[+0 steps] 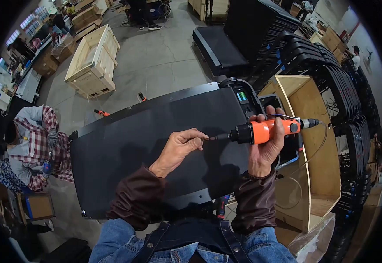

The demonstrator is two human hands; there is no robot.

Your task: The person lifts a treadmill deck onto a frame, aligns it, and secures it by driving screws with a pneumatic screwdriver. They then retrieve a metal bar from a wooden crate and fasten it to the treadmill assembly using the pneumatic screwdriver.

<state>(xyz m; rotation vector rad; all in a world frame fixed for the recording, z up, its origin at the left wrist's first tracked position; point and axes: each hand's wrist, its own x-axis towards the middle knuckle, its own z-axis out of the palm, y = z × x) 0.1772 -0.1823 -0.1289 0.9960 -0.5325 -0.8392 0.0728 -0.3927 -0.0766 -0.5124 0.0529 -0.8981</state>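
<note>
My right hand (267, 142) is wrapped around an orange air screwdriver (263, 131), held level with its bit pointing left. A hose runs from the tool's right end. At the bit's tip, my left hand (180, 147) pinches a small screw (205, 139), mostly hidden by thumb and forefinger. Both hands are above a long black treadmill deck (125, 162) with metal strips along its sides. A console (243, 97) with a lit display stands at the deck's right end.
A wooden crate (298, 175) stands on the right, beside stacked black frames (344, 87). On the left, a co-worker (33, 144) in a checked shirt holds a tool. Another crate (92, 61) sits on the floor ahead. Orange-handled tools (102, 113) show beyond the deck's far edge.
</note>
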